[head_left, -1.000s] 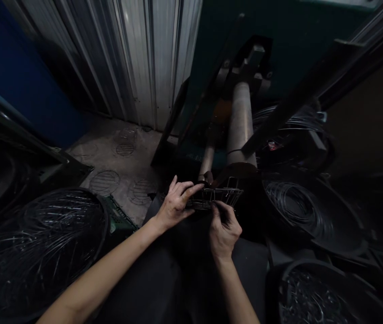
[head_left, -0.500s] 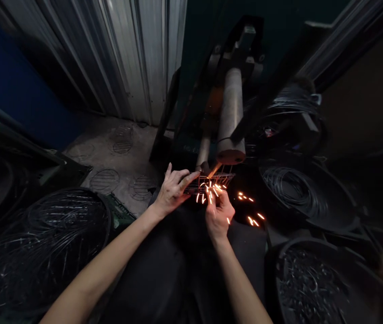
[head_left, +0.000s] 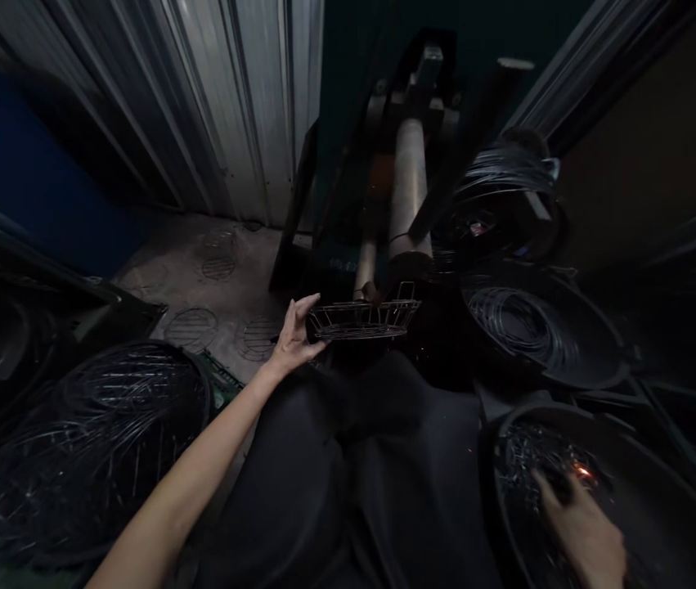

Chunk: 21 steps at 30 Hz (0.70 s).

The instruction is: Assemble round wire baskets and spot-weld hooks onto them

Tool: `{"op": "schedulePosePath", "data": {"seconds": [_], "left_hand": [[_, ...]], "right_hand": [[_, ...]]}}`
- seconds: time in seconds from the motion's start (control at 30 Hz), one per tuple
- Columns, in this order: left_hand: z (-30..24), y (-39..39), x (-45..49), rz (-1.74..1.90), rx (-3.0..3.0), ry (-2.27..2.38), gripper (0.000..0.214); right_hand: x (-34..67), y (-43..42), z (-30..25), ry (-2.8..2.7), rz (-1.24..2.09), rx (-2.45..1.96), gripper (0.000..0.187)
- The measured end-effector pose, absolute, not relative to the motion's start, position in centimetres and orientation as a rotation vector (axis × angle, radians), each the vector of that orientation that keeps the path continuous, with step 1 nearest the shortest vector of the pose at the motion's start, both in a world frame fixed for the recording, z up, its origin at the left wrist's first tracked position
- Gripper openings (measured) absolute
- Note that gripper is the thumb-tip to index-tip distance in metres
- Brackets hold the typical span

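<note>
My left hand [head_left: 294, 334] grips the left end of a small wire basket [head_left: 363, 318] and holds it level just under the tip of a welding machine arm [head_left: 407, 192]. Far off at the lower right, my right hand [head_left: 581, 528] reaches into a black tub [head_left: 507, 425] of short metal wire pieces [head_left: 537, 458]. Its fingers rest on the pieces, and it is too dark to tell whether they hold any. A small orange glow shows beside those fingers. My dark-clothed lap [head_left: 372, 458] fills the middle.
A big black tub of wire rings [head_left: 78, 442] sits at the left. Another tub with coiled wire [head_left: 532, 327] is at the right, behind it a wire spool [head_left: 500, 196]. Round wire grids [head_left: 191, 327] lie on the concrete floor by the corrugated metal wall [head_left: 231, 106].
The sparks at the basket have stopped. My right hand left the basket and dropped to the tub at the lower right. The left hand still holds the basket.
</note>
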<state>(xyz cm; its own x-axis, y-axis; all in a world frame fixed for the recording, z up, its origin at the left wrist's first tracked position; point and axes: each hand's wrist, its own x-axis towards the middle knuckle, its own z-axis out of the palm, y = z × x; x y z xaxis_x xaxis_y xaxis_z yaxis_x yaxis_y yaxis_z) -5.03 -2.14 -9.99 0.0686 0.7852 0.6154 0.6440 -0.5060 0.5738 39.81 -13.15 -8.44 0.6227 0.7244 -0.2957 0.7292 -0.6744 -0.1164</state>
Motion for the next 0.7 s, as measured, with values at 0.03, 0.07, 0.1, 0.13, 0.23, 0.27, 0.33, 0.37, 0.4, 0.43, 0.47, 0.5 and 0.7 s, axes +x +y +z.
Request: {"op": "schedulePosePath", "data": {"seconds": [0.03,0.07,0.1,0.13,0.23,0.27,0.33,0.37,0.4,0.43,0.47,0.5,0.7], "left_hand": [[-10.0,-2.0,-5.0,1.45,2.146,1.464,0.076],[-9.8,-1.9,-4.9,1.477,2.108,1.461,0.07],[-9.6,-1.8,-4.8,1.493,2.076,1.46,0.065],[-9.3,-1.8,-4.7,1.493,2.05,1.461,0.059],[-8.2,-2.6,-4.4,1.476,1.998,1.48,0.049],[-7.9,-3.0,-4.3,1.46,2.0,1.483,0.048],[-7.4,-4.0,-4.0,1.432,2.016,1.478,0.05],[-7.1,-4.6,-3.8,1.423,2.02,1.472,0.053],[-6.9,-5.1,-3.6,1.416,2.017,1.467,0.056],[-6.7,-5.6,-3.3,1.41,2.009,1.465,0.059],[-6.4,-6.0,-3.0,1.403,1.998,1.467,0.061],[-6.1,-6.3,-2.7,1.39,1.989,1.474,0.062],[-4.2,-6.6,-1.1,1.306,2.071,1.444,0.057]], "right_hand": [[41.4,-14.0,-9.9,1.238,-0.552,2.693,0.062],[42.5,-14.8,-11.4,1.237,-0.624,2.607,0.059],[43.0,-15.5,-12.7,1.251,-0.682,2.556,0.053],[43.3,-16.1,-13.8,1.266,-0.718,2.539,0.047],[42.9,-17.2,-15.3,1.323,-0.76,2.582,0.031],[42.8,-17.4,-15.3,1.358,-0.774,2.596,0.026],[42.8,-17.8,-14.8,1.428,-0.796,2.618,0.019],[43.0,-17.9,-14.5,1.442,-0.788,2.629,0.017],[43.2,-18.0,-14.1,1.441,-0.764,2.642,0.018],[43.4,-18.2,-13.8,1.428,-0.722,2.658,0.02],[43.6,-18.3,-13.5,1.41,-0.666,2.675,0.023],[43.8,-18.5,-13.2,1.394,-0.603,2.69,0.027],[44.2,-19.6,-12.8,1.314,-0.428,2.659,0.042]]}}
